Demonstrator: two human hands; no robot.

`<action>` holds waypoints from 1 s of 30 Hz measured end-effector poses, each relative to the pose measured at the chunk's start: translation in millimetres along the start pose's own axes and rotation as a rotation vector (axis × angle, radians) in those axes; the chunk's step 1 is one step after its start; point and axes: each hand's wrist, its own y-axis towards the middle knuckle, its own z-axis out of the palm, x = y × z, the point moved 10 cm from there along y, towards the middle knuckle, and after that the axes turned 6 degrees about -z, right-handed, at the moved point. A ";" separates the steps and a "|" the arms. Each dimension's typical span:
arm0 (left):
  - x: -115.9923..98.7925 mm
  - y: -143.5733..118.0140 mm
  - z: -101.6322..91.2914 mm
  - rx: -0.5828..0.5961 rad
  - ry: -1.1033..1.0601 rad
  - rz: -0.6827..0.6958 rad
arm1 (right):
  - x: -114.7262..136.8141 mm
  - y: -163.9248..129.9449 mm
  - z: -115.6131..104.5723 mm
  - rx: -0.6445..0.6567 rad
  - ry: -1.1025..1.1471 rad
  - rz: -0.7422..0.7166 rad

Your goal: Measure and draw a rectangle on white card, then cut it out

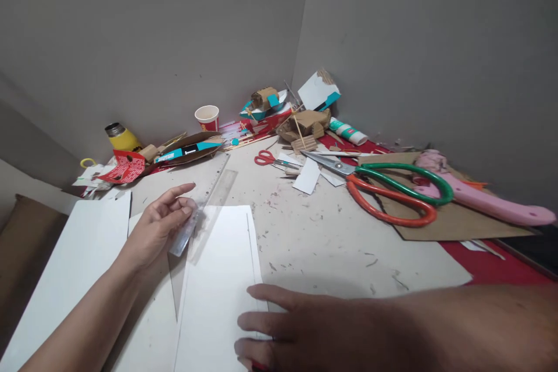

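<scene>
My left hand (159, 224) is closed, thumb and fingers pinching a clear ruler (212, 180) tilted over the left edge of a white sheet (218, 290). A second clear strip (224, 189) shows beside it, crossing the sheet's top corner. Pencil-like lines run along the sheet's right side. My right hand (279, 328) lies over the sheet's lower right, fingers stretched and apart. A small red bit shows under it at the bottom edge; I cannot make out what it is.
Large scissors (353, 171) lie on cardboard (418, 232) at right, by a pink-handled tool (492, 200). Small red scissors (265, 157) lie mid-table. Along the wall stand a paper cup (207, 118), a yellow bottle (123, 139) and cardboard scraps. Another white board (82, 256) lies left.
</scene>
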 end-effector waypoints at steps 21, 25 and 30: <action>4.5 -39.6 19.5 -0.085 0.298 -0.033 | -58.4 -56.0 -1.9 0.075 0.060 0.333; 15.3 -66.4 14.3 -0.163 0.452 -0.030 | -58.2 -55.5 -7.3 0.056 0.116 0.344; 40.4 -90.6 14.0 -0.190 0.496 -0.096 | -59.2 -62.1 -8.3 -0.020 0.150 0.356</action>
